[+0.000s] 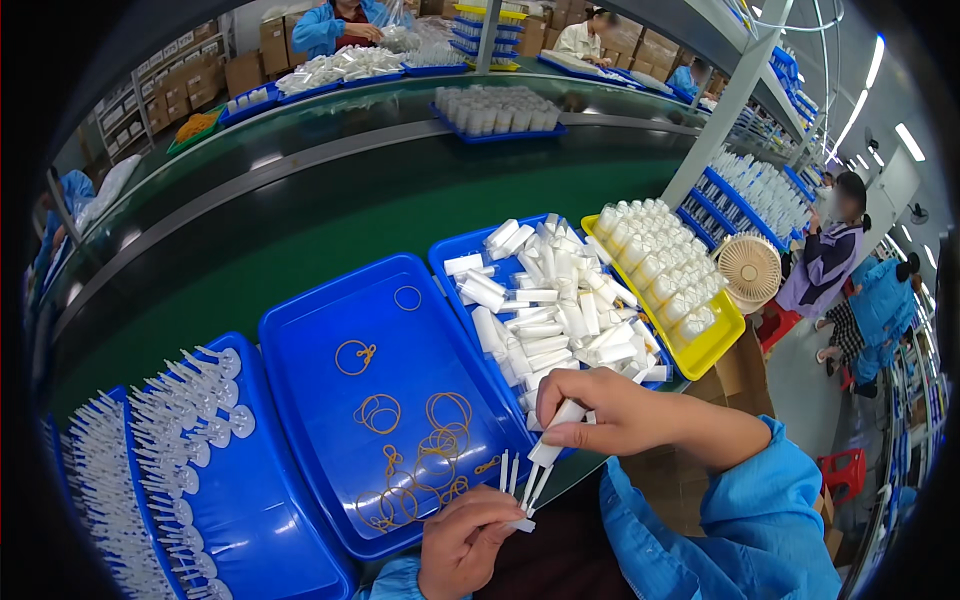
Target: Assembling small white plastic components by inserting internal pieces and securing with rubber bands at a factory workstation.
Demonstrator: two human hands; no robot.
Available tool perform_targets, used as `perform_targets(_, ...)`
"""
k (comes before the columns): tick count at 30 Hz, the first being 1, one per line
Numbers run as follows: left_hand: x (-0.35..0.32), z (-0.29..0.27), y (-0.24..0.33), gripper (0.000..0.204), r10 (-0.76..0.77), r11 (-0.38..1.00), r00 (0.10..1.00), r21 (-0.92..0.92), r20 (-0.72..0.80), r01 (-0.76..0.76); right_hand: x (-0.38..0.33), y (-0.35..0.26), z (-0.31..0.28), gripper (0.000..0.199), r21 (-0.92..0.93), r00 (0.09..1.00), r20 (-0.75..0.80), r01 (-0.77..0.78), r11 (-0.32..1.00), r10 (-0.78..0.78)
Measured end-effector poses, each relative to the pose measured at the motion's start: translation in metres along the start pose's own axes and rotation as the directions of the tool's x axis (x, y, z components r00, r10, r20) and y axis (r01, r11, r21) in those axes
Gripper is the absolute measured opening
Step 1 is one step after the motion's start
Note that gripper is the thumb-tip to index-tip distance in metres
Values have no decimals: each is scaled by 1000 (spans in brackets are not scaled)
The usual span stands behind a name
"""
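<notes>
My right hand [612, 412] pinches a small white tube [556, 434] and holds it tilted, its lower end down near thin white sticks. My left hand [466, 543] grips several of those thin white applicator sticks [520, 484], their tips pointing up toward the tube. Both hands hover over the near edge of a blue tray [330, 330] that holds loose tan rubber bands [412, 457]. Just beyond my right hand, another blue tray [450, 248] is heaped with white tubes [548, 300].
A yellow tray [712, 350] of white capped bottles sits at the right beside a small fan [749, 268]. Blue trays of white applicators [190, 420] lie at the left. A green conveyor [300, 215] runs behind, with other workers and more trays beyond it.
</notes>
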State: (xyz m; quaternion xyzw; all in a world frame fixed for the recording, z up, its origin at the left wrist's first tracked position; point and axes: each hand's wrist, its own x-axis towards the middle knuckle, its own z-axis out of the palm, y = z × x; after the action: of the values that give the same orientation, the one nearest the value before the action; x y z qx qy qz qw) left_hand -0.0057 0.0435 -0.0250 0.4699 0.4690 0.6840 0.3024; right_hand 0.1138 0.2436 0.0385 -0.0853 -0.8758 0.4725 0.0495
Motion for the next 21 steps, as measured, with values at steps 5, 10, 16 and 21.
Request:
perform_targets(5,1,1,4,5,111,988,993,102,48,-115,-5,-1,4,19,194,998,56,-14,981,3)
perform_targets(10,-10,18,-3,13,-156,958,969,-267,-190,102,-6,-11,28,16,69,972,128,188,980,-196)
perform_targets(16,-11,-3,-10,18,-109,990,985,-104,-136,96,22,-1,23,20,-18,976,129,179,984,-176)
perform_targets(21,-6,1,-8,19,-263,903,941,-397,-214,162,107,84,-26,39,-559,912,-377,-83,825,-163)
